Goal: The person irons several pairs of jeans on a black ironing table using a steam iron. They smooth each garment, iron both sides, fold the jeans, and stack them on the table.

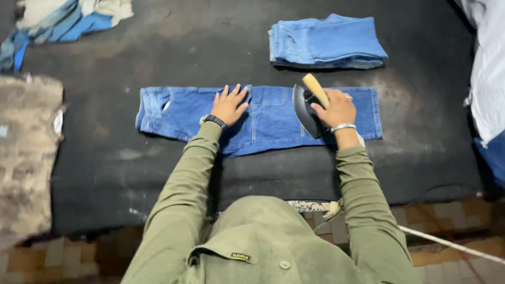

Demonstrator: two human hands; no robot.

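Right hand [339, 109] closed around wooden handle of black iron [306, 111] on folded blue jeans [263, 120] mid-table, left hand [229, 105] flat, open-fingered, pinning denim just beside; likely risks: scorching if parked, burnt fingers if sole drifts left.

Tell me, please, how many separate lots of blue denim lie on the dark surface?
2: one garment spread flat under both hands and the iron, and a folded stack behind it; the stack's piece count is hidden.
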